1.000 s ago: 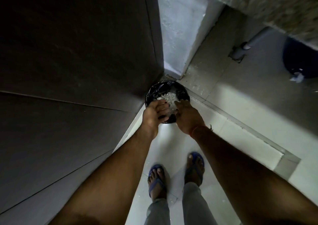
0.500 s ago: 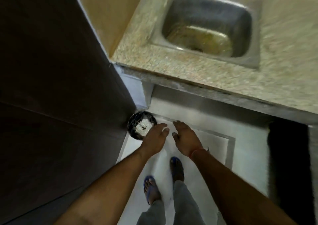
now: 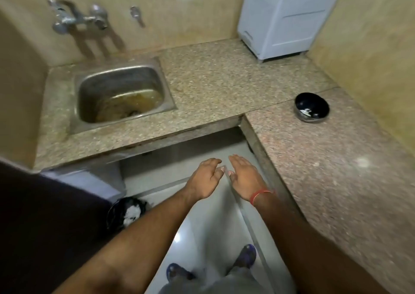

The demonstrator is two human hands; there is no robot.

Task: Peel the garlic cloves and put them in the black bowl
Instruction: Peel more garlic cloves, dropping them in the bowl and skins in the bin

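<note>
Your left hand (image 3: 205, 177) and right hand (image 3: 243, 177) hang side by side over the floor (image 3: 213, 226), fingers straight and relaxed, both holding nothing. Judged step: peel scraps look dumped in the bin (image 3: 126, 213) at lower left, so you're between cloves. Black bowl (image 3: 311, 107) sits on the counter (image 3: 336, 181), well off to your right, pale bits inside. Next: turn right, reach the counter, find another clove; none visible.

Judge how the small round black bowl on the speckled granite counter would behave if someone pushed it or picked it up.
The small round black bowl would probably slide rather than tip: it sits low and wide on the smooth speckled granite counter. Its glossy surface suggests a slippery grip. It looks light, since it seems to hold only a few pale pieces.
</note>
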